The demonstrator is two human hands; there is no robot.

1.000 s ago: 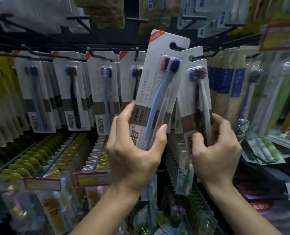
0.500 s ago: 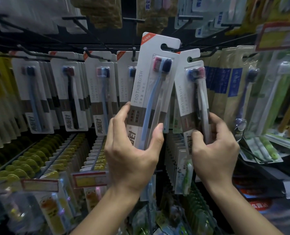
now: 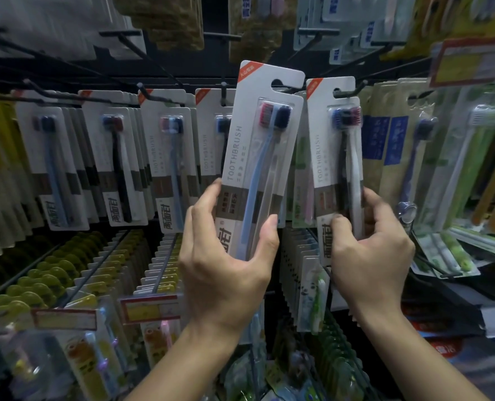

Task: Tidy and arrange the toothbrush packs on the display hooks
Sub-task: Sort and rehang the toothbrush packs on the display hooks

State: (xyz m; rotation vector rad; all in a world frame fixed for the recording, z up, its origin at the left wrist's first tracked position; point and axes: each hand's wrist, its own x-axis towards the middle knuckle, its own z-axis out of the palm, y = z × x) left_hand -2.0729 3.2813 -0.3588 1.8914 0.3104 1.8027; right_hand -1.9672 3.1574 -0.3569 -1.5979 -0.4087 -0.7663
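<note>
The left hand grips a toothbrush pack, now raised so its hanging hole nears the hook at 12 o'clock. The right hand pinches a hanging pack at 1 o'clock, steadying it; rehanging looks close.

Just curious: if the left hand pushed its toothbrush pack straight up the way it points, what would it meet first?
Probably the black metal display hook by the hang hole of the white card toothbrush pack that the left hand grips. Depth is unclear, so it may pass in front.
</note>
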